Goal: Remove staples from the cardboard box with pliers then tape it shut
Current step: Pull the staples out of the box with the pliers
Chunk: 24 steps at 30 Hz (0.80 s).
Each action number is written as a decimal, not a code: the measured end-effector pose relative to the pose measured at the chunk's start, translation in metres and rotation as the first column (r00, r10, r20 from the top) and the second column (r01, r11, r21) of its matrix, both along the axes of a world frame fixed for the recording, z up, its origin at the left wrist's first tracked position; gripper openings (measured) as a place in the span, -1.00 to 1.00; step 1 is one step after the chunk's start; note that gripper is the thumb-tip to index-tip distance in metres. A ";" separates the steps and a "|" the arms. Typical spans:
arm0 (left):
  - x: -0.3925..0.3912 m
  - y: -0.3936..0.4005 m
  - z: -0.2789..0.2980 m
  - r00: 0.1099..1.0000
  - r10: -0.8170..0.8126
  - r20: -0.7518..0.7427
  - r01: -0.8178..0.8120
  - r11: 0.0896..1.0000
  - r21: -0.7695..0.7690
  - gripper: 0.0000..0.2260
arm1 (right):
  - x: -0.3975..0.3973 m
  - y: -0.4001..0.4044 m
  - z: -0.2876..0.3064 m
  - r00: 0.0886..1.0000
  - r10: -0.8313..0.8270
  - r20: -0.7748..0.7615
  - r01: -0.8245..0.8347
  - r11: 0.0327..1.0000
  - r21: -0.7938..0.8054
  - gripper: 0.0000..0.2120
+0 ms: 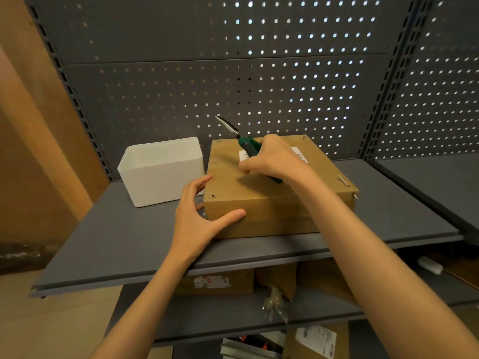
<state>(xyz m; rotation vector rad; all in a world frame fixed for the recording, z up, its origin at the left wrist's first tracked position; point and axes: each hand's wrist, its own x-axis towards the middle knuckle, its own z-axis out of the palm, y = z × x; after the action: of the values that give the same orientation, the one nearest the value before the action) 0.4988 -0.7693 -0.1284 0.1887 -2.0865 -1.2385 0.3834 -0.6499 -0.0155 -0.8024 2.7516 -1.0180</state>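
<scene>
Two bare forearms reach up from the bottom edge toward a grey metal shelf (103, 244). On it lies a flat brown cardboard box (272, 200), closed, with a white barcode label (243, 154) on top. The left hand (199, 216) is spread wide against the box's near left corner, fingers along the left side and thumb on the front face. The right hand (272, 159) hovers over the box top with its fingers curled round the green-handled needle-nose pliers (239, 138), whose metal tips point up and away past the far left edge; whether the tips are parted cannot be told. Bent metal staples (343, 180) stick up near the box's right edge. Just left of the box stands a white open-topped plastic bin (160, 174). Behind rises a grey perforated back panel (181, 86).
</scene>
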 end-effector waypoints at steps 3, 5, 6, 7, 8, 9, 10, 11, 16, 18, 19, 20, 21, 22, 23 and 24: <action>0.000 0.000 -0.001 1.000 0.005 0.009 -0.005 1.000 -0.001 -0.22 | 0.003 0.020 0.010 0.990 0.073 0.121 -0.076 0.997 0.013 -0.76; 0.001 -0.001 -0.001 1.000 0.010 0.015 -0.010 1.000 -0.008 -0.21 | 0.005 0.032 0.014 0.973 0.115 0.202 -0.111 0.993 -0.031 -0.65; 0.001 0.000 -0.001 1.000 0.013 0.020 -0.013 1.000 -0.010 -0.21 | 0.006 0.038 0.015 0.966 0.132 0.224 -0.121 0.991 -0.064 -0.64; 0.001 0.000 -0.001 1.000 0.017 0.024 -0.017 1.000 -0.013 -0.22 | 0.007 0.043 0.016 0.961 0.153 0.231 -0.132 0.986 -0.101 -0.68; 0.001 0.000 0.000 0.999 0.022 0.026 -0.021 1.000 -0.015 -0.23 | 0.008 0.048 0.017 0.957 0.175 0.232 -0.147 0.980 -0.133 -0.74; 0.001 0.001 0.001 0.999 0.024 0.026 -0.024 1.000 -0.017 -0.24 | 0.010 0.052 0.017 0.955 0.193 0.225 -0.161 0.975 -0.153 -0.76; 0.001 0.001 0.002 0.999 0.026 0.027 -0.025 1.000 -0.017 -0.25 | 0.010 0.056 0.017 0.956 0.209 0.205 -0.177 0.971 -0.161 -0.72; 0.002 0.002 0.002 0.999 0.028 0.029 -0.027 0.999 -0.018 -0.25 | 0.011 0.059 0.016 0.962 0.215 0.166 -0.190 0.970 -0.153 -0.67; 0.004 0.005 0.004 0.998 0.037 0.053 -0.036 0.999 -0.009 -0.27 | 0.015 0.067 0.009 0.938 0.189 -0.292 -0.191 0.981 0.022 -0.74; 0.005 0.007 0.006 0.997 0.047 0.065 -0.047 0.999 -0.009 -0.26 | 0.015 0.069 0.007 0.894 0.137 -0.427 -0.115 0.990 0.075 -0.83; 0.004 0.009 0.008 0.996 0.057 0.072 -0.056 0.998 -0.018 -0.25 | 0.015 0.070 0.006 0.883 0.108 -0.457 -0.085 0.994 0.071 -0.86; 0.004 0.010 0.009 0.995 0.067 0.080 -0.065 0.997 -0.031 -0.24 | 0.013 0.071 0.004 0.882 0.082 -0.463 -0.066 0.997 0.051 -0.86; 0.004 0.012 0.010 0.993 0.077 0.086 -0.073 0.996 -0.047 -0.23 | 0.012 0.072 0.002 0.888 0.057 -0.455 -0.052 0.998 0.025 -0.85; 0.004 0.014 0.011 0.992 0.086 0.091 -0.080 0.995 -0.064 -0.23 | 0.010 0.073 0.000 0.896 0.033 -0.442 -0.037 0.999 0.000 -0.82; 0.004 0.016 0.012 0.991 0.095 0.099 -0.087 0.993 -0.079 -0.23 | 0.007 0.074 -0.001 0.903 0.017 -0.430 -0.024 1.000 -0.012 -0.78; 0.005 0.018 0.013 0.989 0.102 0.109 -0.092 0.992 -0.090 -0.24 | 0.005 0.075 -0.002 0.908 0.007 -0.419 -0.014 1.000 -0.014 -0.72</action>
<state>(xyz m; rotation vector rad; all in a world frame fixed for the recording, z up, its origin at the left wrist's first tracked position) 0.5036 -0.7516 -0.1153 0.3253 -2.1952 -1.1020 0.3881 -0.5750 -0.0179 -1.1607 3.0849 -0.9628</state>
